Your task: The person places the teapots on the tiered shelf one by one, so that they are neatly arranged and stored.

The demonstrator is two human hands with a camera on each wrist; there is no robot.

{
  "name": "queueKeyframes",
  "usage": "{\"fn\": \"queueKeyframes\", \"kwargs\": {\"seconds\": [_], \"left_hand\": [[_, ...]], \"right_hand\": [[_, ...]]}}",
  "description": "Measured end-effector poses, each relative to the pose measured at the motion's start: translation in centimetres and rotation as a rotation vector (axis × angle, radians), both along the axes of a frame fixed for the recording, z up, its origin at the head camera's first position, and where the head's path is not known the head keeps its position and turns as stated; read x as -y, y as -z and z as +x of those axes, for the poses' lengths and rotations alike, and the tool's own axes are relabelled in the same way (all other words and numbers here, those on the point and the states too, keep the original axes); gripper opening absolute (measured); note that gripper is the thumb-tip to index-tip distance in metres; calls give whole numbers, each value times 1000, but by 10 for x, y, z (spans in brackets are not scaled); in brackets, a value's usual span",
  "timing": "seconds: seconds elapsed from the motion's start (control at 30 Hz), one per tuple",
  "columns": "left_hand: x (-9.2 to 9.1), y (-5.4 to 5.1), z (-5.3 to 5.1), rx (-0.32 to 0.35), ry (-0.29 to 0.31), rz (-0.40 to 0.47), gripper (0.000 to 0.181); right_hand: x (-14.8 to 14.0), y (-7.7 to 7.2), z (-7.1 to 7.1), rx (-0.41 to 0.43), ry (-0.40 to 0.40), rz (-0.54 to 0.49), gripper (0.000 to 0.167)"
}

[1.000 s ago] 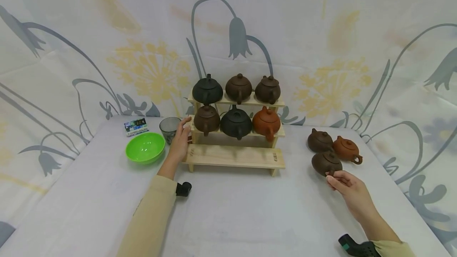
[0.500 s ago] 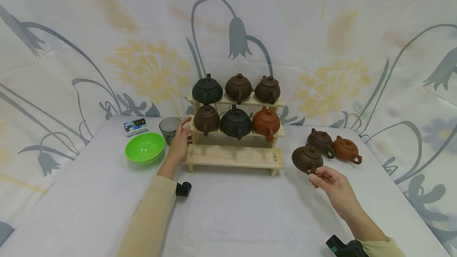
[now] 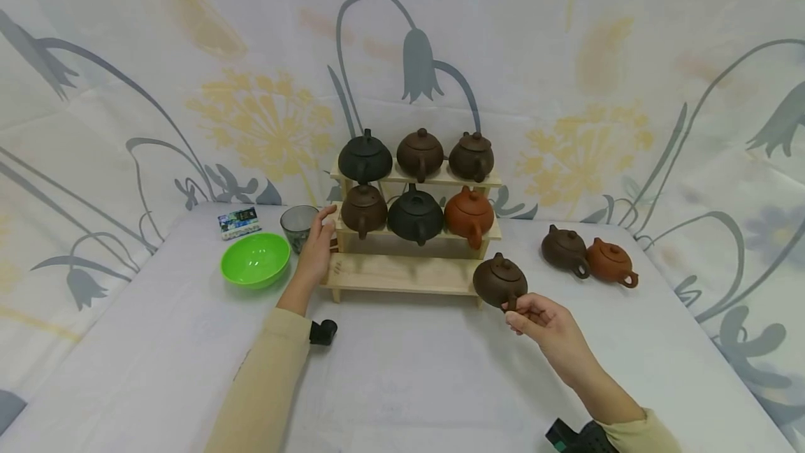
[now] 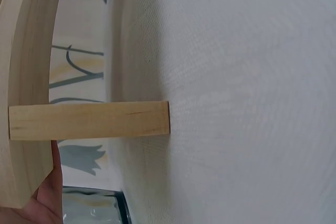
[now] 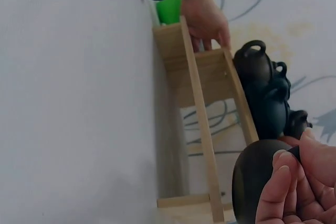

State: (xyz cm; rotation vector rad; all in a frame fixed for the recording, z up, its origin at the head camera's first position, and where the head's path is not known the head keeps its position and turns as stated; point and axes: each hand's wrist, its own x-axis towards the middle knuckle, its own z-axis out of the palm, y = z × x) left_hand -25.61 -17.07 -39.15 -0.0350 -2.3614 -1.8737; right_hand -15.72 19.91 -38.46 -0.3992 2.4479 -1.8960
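Note:
A dark brown teapot (image 3: 499, 279) hangs in front of the right end of the bottom shelf of a wooden rack (image 3: 402, 274). My right hand (image 3: 553, 334) pinches it by the handle between thumb and fingers, as the right wrist view also shows, with the teapot's body (image 5: 249, 182) partly behind the fingers. My left hand (image 3: 314, 250) holds the rack's left side, fingers against its end; the left wrist view shows only part of that hand (image 4: 44, 203) behind a board. Teapots stand on the upper two shelves, among them a black one (image 3: 415, 215) and an orange-red one (image 3: 469, 215).
Another dark brown teapot (image 3: 564, 250) and a reddish-brown teapot (image 3: 610, 262) sit on the white table at right. Left of the rack are a green bowl (image 3: 254, 262), a grey glass cup (image 3: 295, 222) and a small printed box (image 3: 239, 224). A patterned cloth hangs behind.
My right hand has lifted the dark brown teapot from beside the other two and carried it left to the rack's bottom shelf. My left hand has stayed at the rack.

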Motion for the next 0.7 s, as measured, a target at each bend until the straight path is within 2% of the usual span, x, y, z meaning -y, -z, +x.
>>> {"fn": "queueKeyframes", "kwargs": {"seconds": [0.3, 0.67, 0.7], "left_hand": [[0, 0, 1, 2, 0, -7, 45], [0, -1, 0, 0, 5, 9, 44], [-1, -5, 4, 4, 7, 17, 44]], "right_hand": [[26, 3, -1, -22, -137, -64, 16], [59, 9, -9, 12, -177, -83, 14], [63, 9, -10, 10, -181, -83, 14]]}}
